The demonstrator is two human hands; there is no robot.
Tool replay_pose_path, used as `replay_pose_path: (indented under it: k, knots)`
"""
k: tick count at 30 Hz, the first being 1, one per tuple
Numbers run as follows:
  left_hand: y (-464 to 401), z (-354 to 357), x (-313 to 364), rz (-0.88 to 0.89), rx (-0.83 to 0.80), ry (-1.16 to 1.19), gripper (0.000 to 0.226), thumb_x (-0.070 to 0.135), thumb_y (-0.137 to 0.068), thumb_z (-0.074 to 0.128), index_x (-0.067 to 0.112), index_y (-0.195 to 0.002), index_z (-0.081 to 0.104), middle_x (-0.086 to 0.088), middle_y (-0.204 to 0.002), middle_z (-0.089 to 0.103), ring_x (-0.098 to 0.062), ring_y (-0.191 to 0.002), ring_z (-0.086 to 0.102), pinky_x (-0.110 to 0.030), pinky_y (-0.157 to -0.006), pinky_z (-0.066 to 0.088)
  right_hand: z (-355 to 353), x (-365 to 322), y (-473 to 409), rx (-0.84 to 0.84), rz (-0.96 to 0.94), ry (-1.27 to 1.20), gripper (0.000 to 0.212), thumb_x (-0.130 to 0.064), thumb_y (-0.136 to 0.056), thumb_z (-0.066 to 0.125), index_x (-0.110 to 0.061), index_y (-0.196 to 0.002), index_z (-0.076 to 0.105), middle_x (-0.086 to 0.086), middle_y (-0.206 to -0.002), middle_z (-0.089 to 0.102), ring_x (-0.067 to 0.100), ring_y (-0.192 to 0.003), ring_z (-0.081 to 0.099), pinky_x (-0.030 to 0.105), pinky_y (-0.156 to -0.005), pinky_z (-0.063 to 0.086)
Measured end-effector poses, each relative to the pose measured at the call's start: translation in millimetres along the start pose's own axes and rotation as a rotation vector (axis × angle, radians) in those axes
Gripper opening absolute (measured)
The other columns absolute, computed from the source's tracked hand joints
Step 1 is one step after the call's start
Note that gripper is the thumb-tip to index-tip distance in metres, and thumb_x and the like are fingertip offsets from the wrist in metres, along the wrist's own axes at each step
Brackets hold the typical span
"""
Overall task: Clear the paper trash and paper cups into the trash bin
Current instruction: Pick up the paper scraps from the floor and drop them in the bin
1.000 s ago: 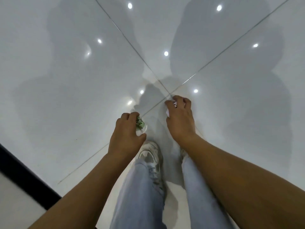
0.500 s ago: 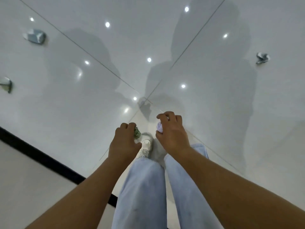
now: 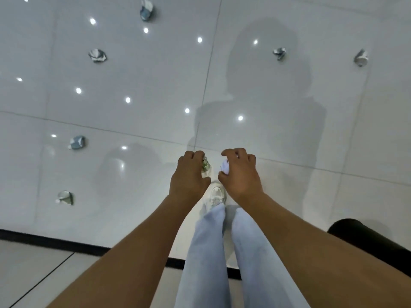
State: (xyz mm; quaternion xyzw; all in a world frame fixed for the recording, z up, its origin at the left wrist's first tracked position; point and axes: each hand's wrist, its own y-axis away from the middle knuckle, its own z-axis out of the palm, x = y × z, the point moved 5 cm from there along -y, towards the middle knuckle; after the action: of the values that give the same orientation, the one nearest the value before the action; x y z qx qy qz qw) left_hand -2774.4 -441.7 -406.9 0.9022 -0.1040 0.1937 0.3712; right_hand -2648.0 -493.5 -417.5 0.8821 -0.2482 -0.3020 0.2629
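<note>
Newly in view: six crumpled paper scraps [image 3: 97, 55] left on the floor; left hand [image 3: 189, 176] grips green-printed crumpled paper [image 3: 205, 166], right hand [image 3: 241, 174] grips white paper wad [image 3: 225, 166].

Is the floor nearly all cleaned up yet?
Not yet. Nothing can be seen in a bin. The left hand holds a green-printed paper scrap and the right hand holds a white paper wad. Six crumpled pieces still lie on the floor, such as one nearby and one far off. The dark round object at right may be the bin.
</note>
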Motion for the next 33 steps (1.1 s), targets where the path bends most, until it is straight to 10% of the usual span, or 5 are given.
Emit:
replay_pose_path:
  k: [33]
  knots:
    - [154.0,337.9,354.6,0.62,-0.444,-0.499,0.064,0.021,-0.079,0.07,0.017,-0.136,0.042,-0.001,-0.13,0.045,-0.019,-0.117,0.043,-0.031,-0.087,0.046,-48.0,467.7,288.0,0.5,0.817,-0.653,0.047,-0.021,-0.083,0.067,-0.024,-0.128,0.052,0.002,-0.132,0.047,0.027,-0.114,0.041,0.027,-0.077,0.04]
